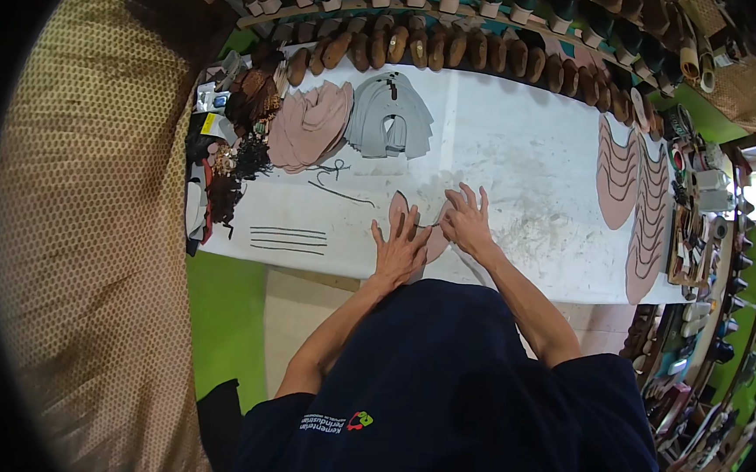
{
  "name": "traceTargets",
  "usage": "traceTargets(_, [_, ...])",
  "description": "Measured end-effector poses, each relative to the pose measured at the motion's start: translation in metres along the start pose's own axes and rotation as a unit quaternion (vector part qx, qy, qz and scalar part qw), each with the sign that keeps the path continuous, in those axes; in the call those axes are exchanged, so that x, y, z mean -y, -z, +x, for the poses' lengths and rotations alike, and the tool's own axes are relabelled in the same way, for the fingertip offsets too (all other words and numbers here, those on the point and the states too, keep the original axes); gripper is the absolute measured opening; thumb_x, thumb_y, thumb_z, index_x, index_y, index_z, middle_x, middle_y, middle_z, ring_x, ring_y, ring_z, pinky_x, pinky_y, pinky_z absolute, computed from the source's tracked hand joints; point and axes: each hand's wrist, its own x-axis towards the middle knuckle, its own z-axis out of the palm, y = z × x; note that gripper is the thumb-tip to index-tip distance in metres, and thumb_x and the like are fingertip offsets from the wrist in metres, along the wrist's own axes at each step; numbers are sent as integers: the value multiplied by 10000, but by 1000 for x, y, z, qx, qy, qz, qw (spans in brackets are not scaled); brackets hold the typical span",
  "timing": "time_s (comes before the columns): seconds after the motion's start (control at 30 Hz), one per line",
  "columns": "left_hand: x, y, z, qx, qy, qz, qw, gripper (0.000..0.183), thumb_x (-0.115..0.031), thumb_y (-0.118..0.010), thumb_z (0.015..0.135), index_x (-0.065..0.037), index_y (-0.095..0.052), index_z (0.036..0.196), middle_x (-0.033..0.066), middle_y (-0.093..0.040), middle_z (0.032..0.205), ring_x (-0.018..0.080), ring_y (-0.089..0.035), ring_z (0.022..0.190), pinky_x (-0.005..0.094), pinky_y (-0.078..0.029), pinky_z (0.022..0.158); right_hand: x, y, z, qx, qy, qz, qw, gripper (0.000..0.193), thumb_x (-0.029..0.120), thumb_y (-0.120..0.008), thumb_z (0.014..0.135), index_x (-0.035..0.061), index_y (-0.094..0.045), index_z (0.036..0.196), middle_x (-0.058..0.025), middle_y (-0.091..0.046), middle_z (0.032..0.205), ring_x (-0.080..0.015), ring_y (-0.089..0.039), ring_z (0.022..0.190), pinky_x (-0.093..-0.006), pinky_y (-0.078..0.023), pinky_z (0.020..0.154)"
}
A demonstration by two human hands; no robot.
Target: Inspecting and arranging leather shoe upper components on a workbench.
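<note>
A pink U-shaped shoe-upper piece [434,248] lies at the near edge of the white table. My left hand [400,252] rests flat on its left side, fingers spread. A thin dark strip runs across the piece's inner curve between my hands. My right hand [468,226] bends over the right arm of the piece; its thumb and forefinger come together at the strip's end, while the other fingers stick up. The fingertips partly hide what they pinch. Further left lie several straight dark strips [287,238] and a few loose, curled ones [337,170].
Stacks of pink pieces [309,128] and grey pieces [391,114] lie at the back left. Overlapping pink uppers with dark edges [648,215] line the right side. Brown shoe lasts [435,47] stand along the back. Tools and small goods [691,205] crowd the right end.
</note>
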Motion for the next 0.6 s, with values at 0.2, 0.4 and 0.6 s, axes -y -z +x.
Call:
traceTargets(0.2, [-5,6,7,4,4,-10,1000,494,-382,-642,978,-351,-611,1470,86,-144,1777,364,-88,1633,833,-60,1130,-4,-1,1,18,1,3,1000,153,270,-740,843,129,-790,811,-66,-578,1484,-333,-332,1533,-652,-112,1263])
traceTargets(0.4, [-6,4,7,-3,-5,-15,1000,481,-391,-651,974,-339,-623,1451,90,-146,1774,367,-82,1631,833,-54,1132,-3,1,5,32,8,-4,999,142,249,-739,839,120,-796,832,-66,-586,1468,-333,-340,1526,-655,-111,1264])
traceTargets(0.6, [-5,-6,5,-12,2,-34,999,524,-394,-663,967,-331,-590,1482,91,-133,1775,382,-87,1627,849,-67,1120,-5,-3,11,-2,41,-20,999,160,240,-738,834,97,-804,863,-44,-601,1426,-316,-372,1502,-652,-122,1267])
